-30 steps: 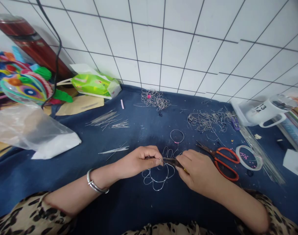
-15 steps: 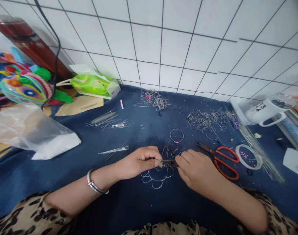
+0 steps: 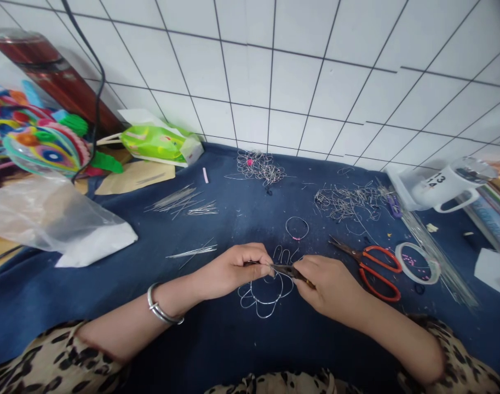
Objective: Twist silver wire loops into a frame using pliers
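Between thumb and fingers, my left hand (image 3: 243,271) pinches the upper edge of a flower-shaped wire piece (image 3: 266,302) whose loops hang below. My right hand (image 3: 326,284) is wrapped around a pair of pliers (image 3: 288,270). The jaws of the pliers reach the wire right at my left fingertips; what exactly they grip is too small to tell. Just behind the hands lie a few bent wire pieces (image 3: 283,254) and a thin wire ring (image 3: 297,229) with pink beads.
Red-handled scissors (image 3: 377,258) and a round dish of pink beads (image 3: 437,268) lie at right, near long wires and a white mug (image 3: 449,183). Tangled wire (image 3: 348,201) and wire flowers (image 3: 256,165) lie farther back. Straight wires (image 3: 192,251) and a plastic bag (image 3: 61,219) are left.
The pliers have turned in my right hand's grip, and more of their handle now shows beneath the fingers. My left hand keeps its pinch on the wire.
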{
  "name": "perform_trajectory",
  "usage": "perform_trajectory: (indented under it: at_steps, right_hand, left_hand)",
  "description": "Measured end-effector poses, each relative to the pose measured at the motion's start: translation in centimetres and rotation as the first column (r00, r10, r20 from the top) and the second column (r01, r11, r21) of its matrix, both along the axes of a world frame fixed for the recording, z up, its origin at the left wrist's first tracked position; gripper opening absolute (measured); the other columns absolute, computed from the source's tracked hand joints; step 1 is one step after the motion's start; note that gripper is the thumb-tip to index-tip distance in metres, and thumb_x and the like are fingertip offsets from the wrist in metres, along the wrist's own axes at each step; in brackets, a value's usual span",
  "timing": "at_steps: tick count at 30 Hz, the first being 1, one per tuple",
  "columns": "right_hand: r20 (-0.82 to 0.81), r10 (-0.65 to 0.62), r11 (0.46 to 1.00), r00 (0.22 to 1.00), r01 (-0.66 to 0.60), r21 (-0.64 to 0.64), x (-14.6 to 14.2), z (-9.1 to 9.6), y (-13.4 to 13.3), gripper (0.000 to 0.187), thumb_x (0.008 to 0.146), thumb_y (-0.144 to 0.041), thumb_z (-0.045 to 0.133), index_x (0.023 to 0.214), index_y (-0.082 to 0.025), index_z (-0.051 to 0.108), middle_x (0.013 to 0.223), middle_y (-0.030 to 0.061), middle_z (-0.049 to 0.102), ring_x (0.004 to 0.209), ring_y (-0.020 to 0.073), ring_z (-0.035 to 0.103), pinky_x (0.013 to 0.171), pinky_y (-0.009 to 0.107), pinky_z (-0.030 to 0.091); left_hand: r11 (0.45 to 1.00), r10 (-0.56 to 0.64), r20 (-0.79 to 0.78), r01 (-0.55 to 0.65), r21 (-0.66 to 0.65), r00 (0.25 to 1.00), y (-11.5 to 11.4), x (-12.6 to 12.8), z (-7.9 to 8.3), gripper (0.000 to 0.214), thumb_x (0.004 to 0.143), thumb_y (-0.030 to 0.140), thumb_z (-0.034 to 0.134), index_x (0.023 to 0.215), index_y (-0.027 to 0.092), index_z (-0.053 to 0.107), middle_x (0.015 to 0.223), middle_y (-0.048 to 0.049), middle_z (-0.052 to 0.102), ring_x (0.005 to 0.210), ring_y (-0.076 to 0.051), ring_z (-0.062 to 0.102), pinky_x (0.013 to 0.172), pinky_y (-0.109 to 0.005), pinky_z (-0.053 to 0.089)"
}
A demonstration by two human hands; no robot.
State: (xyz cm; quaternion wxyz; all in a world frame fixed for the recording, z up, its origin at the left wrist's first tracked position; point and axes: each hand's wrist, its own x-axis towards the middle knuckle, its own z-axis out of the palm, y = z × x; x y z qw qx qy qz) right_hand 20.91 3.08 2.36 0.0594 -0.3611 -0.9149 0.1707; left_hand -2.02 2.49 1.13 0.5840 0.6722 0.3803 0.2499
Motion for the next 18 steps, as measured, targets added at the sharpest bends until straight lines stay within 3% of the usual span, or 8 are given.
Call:
perform_trajectory:
  at_steps: [4, 8, 18]
  right_hand:
    - [-0.086, -0.019, 0.977, 0.996, 0.0, -0.215, -0.26, 0.38, 0.32, 0.014, 0.082, -0.018, 0.046, 0.068, -0.017, 0.046, 0.065, -0.0028, 0.048, 0.06, 0.0079, 0.042, 0.057, 0.02, 0.031]
    - [-0.111, -0.048, 0.946, 0.993, 0.009, -0.323, -0.33, 0.7, 0.43, 0.017, 0.083, -0.018, 0.045, 0.066, -0.017, 0.046, 0.063, -0.0036, 0.047, 0.058, 0.0074, 0.042, 0.056, 0.02, 0.03]
    - [-0.108, -0.021, 0.955, 0.994, -0.012, -0.295, -0.11, 0.34, 0.45, 0.011, 0.081, -0.018, 0.047, 0.07, -0.017, 0.047, 0.067, -0.0026, 0.047, 0.061, 0.0081, 0.042, 0.058, 0.02, 0.03]
  left_hand:
    - [1.0, 0.01, 0.028, -0.01, 0.013, 1.0, 0.06, -0.17, -0.21, 0.021, 0.088, 0.027, 0.048, 0.081, 0.014, 0.063, 0.081, -0.0008, 0.05, 0.068, -0.009, 0.048, 0.064, -0.023, 0.038]
    - [1.0, 0.015, 0.044, -0.015, 0.003, 0.999, 0.07, -0.24, -0.32, 0.021, 0.088, 0.028, 0.049, 0.082, 0.015, 0.064, 0.081, -0.0007, 0.05, 0.067, -0.009, 0.047, 0.063, -0.023, 0.038]
    - [1.0, 0.007, 0.035, -0.007, -0.012, 0.999, 0.15, -0.27, -0.25, 0.019, 0.087, 0.025, 0.05, 0.082, 0.015, 0.064, 0.079, -0.0001, 0.049, 0.066, -0.009, 0.046, 0.061, -0.022, 0.036]
